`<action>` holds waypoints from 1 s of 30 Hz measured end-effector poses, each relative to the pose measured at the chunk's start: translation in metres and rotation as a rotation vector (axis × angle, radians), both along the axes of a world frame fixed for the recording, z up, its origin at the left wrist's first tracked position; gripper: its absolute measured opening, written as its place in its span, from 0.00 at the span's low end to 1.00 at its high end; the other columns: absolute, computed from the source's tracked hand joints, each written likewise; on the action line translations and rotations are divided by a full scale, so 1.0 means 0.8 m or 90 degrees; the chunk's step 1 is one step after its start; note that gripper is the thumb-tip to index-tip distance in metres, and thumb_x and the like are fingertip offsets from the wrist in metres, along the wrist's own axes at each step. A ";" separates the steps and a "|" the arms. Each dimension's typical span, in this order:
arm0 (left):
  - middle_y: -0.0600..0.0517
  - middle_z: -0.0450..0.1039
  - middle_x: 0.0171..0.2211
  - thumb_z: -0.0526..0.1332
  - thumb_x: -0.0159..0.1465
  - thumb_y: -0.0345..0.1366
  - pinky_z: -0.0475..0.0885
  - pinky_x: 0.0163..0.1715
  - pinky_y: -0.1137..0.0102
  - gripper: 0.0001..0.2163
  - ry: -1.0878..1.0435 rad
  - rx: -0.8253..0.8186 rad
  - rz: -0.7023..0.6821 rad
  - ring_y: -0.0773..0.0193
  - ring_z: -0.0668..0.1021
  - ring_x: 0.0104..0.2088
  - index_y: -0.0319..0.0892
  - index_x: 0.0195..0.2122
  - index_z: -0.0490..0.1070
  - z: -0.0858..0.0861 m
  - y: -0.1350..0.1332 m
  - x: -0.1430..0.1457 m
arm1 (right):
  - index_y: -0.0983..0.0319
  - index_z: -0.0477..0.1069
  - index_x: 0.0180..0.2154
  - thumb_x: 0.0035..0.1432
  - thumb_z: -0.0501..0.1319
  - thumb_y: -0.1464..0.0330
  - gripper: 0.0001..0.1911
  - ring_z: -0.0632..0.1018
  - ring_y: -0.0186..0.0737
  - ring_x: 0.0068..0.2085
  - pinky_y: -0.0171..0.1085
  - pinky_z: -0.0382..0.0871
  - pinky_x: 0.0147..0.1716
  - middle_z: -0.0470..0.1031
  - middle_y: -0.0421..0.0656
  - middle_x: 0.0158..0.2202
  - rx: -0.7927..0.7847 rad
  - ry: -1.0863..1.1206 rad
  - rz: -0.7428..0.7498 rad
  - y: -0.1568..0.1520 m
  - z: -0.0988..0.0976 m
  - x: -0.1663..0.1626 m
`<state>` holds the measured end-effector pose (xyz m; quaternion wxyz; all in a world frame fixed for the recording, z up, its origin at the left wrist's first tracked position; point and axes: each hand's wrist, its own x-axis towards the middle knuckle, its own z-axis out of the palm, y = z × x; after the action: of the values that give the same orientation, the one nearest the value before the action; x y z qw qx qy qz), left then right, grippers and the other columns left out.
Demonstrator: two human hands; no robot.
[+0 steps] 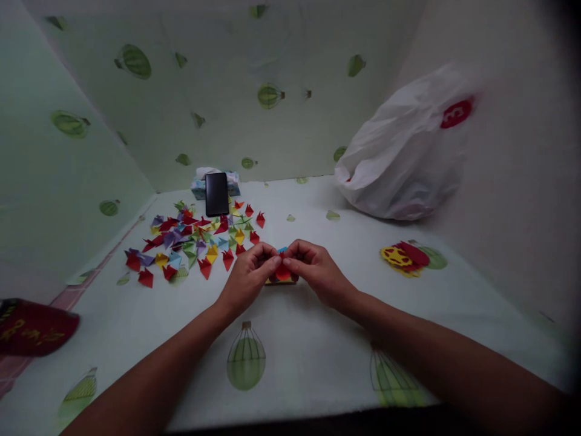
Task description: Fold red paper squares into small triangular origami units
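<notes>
My left hand (pixel 249 272) and my right hand (pixel 313 269) meet at the middle of the table, fingers pinched together on a small red paper piece (pixel 282 272). Under that piece lies a thin stack of coloured paper (pixel 280 281), partly hidden by my fingers. A bit of blue paper shows just above the red piece. Both hands are closed on the red paper from either side.
A scatter of several folded paper triangles (pixel 195 242) in red, yellow, green, blue and purple lies to the left. A black phone (pixel 216 194) leans on a tissue box (pixel 233 181) behind it. A white plastic bag (pixel 403 157) sits at the right, red-yellow paper cutouts (pixel 403 257) near it, a red packet (pixel 31 327) at far left.
</notes>
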<state>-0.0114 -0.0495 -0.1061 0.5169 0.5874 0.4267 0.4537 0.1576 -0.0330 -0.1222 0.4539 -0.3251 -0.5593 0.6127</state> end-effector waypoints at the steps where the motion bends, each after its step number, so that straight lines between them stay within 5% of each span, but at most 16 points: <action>1: 0.56 0.69 0.27 0.65 0.62 0.41 0.67 0.28 0.74 0.10 0.000 0.000 0.003 0.71 0.71 0.26 0.39 0.33 0.70 0.000 0.000 0.000 | 0.63 0.68 0.29 0.55 0.67 0.65 0.10 0.68 0.30 0.25 0.33 0.60 0.25 0.71 0.36 0.24 0.000 -0.001 0.002 0.000 0.000 0.000; 30: 0.52 0.74 0.24 0.67 0.56 0.35 0.65 0.29 0.71 0.07 0.008 -0.180 -0.070 0.68 0.74 0.25 0.39 0.29 0.70 0.003 0.010 -0.012 | 0.63 0.72 0.25 0.54 0.65 0.65 0.10 0.74 0.32 0.22 0.33 0.71 0.23 0.76 0.40 0.20 -0.023 -0.064 0.054 0.000 0.012 0.004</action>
<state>-0.0207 -0.0416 -0.1040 0.6161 0.5339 0.4566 0.3562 0.1612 -0.0332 -0.1129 0.3931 -0.3392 -0.5836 0.6244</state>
